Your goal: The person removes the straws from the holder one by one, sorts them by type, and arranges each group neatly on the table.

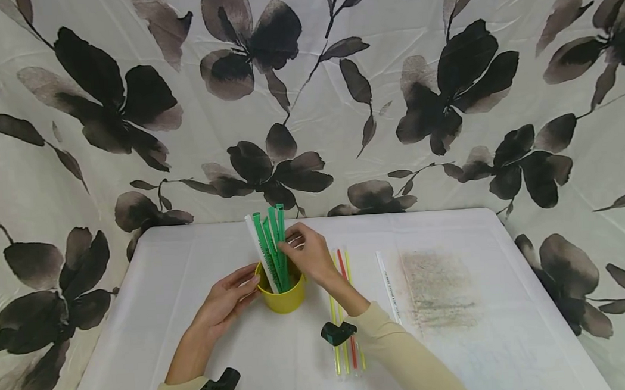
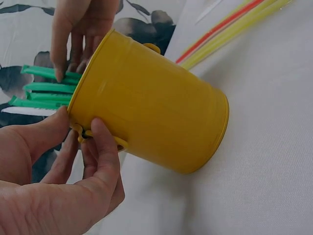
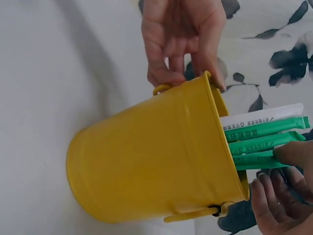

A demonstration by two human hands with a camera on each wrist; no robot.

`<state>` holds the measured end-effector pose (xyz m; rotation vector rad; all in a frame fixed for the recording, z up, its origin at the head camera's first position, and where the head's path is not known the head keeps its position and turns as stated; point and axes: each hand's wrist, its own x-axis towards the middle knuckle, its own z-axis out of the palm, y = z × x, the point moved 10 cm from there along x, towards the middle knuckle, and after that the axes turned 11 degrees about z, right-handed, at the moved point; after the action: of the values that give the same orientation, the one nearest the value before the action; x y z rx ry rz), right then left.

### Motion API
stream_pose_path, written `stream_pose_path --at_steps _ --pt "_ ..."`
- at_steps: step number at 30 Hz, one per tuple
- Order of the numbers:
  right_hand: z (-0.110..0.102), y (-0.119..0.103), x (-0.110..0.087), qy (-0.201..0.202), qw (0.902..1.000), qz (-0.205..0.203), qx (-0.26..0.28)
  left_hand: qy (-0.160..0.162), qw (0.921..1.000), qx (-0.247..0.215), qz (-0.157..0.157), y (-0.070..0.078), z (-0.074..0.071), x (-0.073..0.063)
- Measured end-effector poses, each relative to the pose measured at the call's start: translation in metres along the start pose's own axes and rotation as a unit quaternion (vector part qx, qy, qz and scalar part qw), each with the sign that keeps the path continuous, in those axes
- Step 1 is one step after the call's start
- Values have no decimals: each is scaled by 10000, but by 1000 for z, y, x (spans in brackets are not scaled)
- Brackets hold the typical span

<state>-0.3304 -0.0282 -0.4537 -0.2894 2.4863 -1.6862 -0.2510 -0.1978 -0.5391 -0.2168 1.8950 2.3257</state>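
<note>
A small yellow bucket (image 1: 282,302) stands on the table and holds several green paper-wrapped straws (image 1: 267,251) and one white-wrapped straw (image 1: 258,246). My left hand (image 1: 223,300) grips the bucket's left side, thumb at the rim and fingers around the handle lug (image 2: 86,134). From the other side my right hand (image 1: 308,256) reaches over the rim; its thumb and fingers pinch a green straw (image 3: 259,160) near the top. The lower ends of the straws are hidden inside the bucket.
Right of the bucket lie several yellow straws (image 1: 335,350) and a red straw (image 1: 353,349) in clear wrapping, partly under the right forearm. Another white-wrapped straw (image 1: 388,286) lies further right, beside a brownish stain (image 1: 440,288) on the white tabletop (image 1: 519,325). Floral cloth hangs behind.
</note>
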Motion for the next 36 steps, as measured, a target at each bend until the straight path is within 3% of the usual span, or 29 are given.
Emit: stream_pose_path --at_steps 6,21,36 --pt "-13 -5 -11 -68 9995 -228 194 67 10000 26 21 -2 5 -12" --pt "-49 -26 -8 686 9918 -448 981 -235 9997 86 -55 5 -12 6" --pt "-100 -34 -7 870 9704 -789 2112 -241 9996 134 46 2 -7 8"
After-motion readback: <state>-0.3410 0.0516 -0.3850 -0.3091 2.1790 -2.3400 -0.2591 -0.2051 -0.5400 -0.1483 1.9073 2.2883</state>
